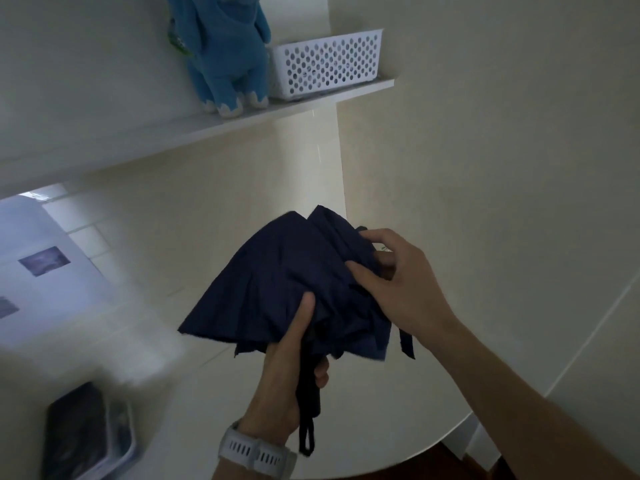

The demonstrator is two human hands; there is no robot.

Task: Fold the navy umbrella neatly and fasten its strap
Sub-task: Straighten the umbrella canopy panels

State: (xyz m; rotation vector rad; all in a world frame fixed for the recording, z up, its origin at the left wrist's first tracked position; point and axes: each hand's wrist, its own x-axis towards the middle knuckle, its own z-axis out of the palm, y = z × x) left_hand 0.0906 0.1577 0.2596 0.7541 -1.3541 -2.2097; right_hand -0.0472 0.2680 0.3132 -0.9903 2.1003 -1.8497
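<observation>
Above the round table's (pixel 398 441) near edge, we judge folding half done: our left hand (pixel 287 372) clasps the collapsed navy umbrella (pixel 277 292) by its handle, our right hand (pixel 398 282) pinches canopy pleats (loosely bunched), the strap (pixel 408 341) dangling unfastened.

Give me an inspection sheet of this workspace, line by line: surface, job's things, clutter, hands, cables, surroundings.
Surface: white round table, bare where it shows.
Job's things: navy umbrella collapsed, canopy loose and unfolded; strap hanging unfastened.
Clutter: blurred dark object at lower left.
Hands: left hand grips the handle, white watch on the wrist; right hand pinches canopy folds.
Cables: nothing seen.
Surroundings: shelf with blue plush toy and white perforated basket; pale walls.
</observation>
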